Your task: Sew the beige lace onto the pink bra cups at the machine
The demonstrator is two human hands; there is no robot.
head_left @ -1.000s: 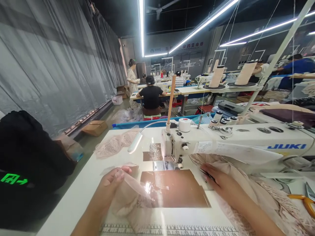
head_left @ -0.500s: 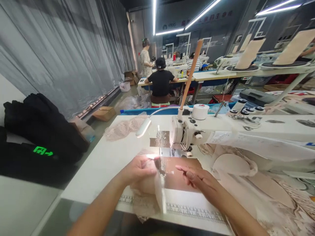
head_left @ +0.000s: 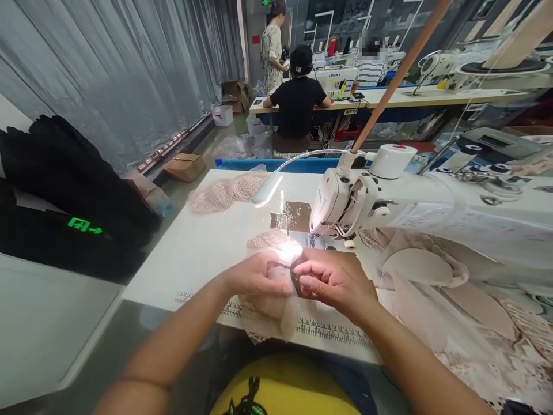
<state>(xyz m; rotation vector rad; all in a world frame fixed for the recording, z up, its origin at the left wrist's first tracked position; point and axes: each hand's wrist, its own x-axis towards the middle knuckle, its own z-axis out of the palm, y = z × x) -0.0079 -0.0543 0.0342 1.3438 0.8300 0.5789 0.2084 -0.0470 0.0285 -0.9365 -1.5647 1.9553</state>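
My left hand (head_left: 261, 276) is closed on a beige lace and mesh fabric piece (head_left: 268, 311), its thumb on top. Part of the piece hangs over the table's front edge, and a patterned part (head_left: 265, 239) shows beyond the fingers under bright lamp light. My right hand (head_left: 330, 282) has its thumb and fingers pinched together at the fabric's right edge, close to my left fingertips; the exact grip is partly hidden. Just beyond stands the white sewing machine head (head_left: 339, 202), its needle area apart from both hands. A brown plate (head_left: 360, 268) lies under my right hand.
A lamp (head_left: 268, 189) on a bendy neck reaches over the table. Lace cups (head_left: 220, 193) lie at the far left, and more beige pieces (head_left: 421, 268) are piled at right. A ruler strip (head_left: 328, 332) runs along the front edge. Co-workers (head_left: 298, 98) are at tables beyond.
My right hand has moved left from over the brown plate to the fabric's edge, and its fingers have closed. My left hand still holds the fabric. The view has tilted downward.
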